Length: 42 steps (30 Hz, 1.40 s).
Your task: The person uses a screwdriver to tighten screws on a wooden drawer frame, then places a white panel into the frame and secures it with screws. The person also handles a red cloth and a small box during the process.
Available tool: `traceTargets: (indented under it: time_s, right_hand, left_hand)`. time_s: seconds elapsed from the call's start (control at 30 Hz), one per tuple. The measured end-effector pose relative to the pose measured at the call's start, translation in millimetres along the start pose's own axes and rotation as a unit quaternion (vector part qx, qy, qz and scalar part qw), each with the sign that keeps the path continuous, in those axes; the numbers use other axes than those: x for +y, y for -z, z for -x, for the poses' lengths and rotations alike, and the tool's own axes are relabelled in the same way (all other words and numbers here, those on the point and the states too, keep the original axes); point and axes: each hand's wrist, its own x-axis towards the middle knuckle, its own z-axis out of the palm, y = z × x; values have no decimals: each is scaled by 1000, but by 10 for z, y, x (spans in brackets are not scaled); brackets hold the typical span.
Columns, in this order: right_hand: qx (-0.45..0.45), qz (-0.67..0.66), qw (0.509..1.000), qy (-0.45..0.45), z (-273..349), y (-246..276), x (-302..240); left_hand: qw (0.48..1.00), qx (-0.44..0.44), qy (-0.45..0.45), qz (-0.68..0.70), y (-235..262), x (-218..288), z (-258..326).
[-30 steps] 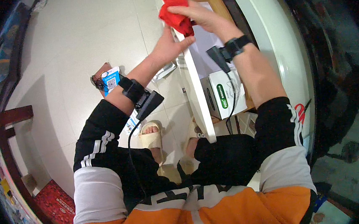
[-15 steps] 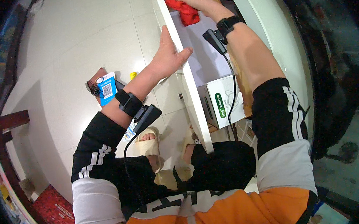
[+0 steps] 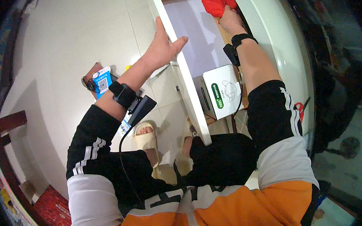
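A white drawer stands pulled out in front of me, a pale sheet lining its bottom. My right hand is closed around a bunched red cloth at the drawer's right wooden side, toward the far end. Against the drawer's left panel rests my left hand, fingers stretched and thumb reaching over the top edge; some of its fingers are hidden. A white box with a green label and a mask drawing sits in the near end of the drawer.
On the floor to the left lie a blue-and-white card, dark cord-like items and a small yellow thing. Red handles show beside my right sleeve. A red box stands at lower left. A pale cabinet edge runs along the right.
My right hand has carried the red cloth from the left panel's far end across to the drawer's right side. My left hand stays on the panel; the whole view has shifted slightly.
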Motion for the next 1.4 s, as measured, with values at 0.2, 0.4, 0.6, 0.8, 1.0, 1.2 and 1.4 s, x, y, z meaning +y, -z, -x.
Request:
traceTargets:
  time_s: [0.2,0.4,0.6,0.8,1.0,1.2,1.4]
  right_hand:
    - [-30,13,999,-5,460,124,128]
    - [-70,55,996,-16,821,207,234]
    - [-11,9,998,60,1320,600,-15]
    - [-17,-354,916,188,1806,1178,-514]
    - [100,-340,904,238,2209,1412,-889]
    - [39,-458,870,179,2320,1430,-918]
    - [41,-435,887,150,2385,1455,-864]
  left_hand:
    - [1000,-11,5,28,8,10,2]
    - [998,29,-49,-8,-28,-78,-33]
    - [993,-7,60,-100,74,-33,-2]
    - [978,-49,202,-21,217,232,290]
    - [937,117,214,251,201,408,662]
    - [842,96,168,504,171,475,931]
    - [865,105,122,475,120,625,1010]
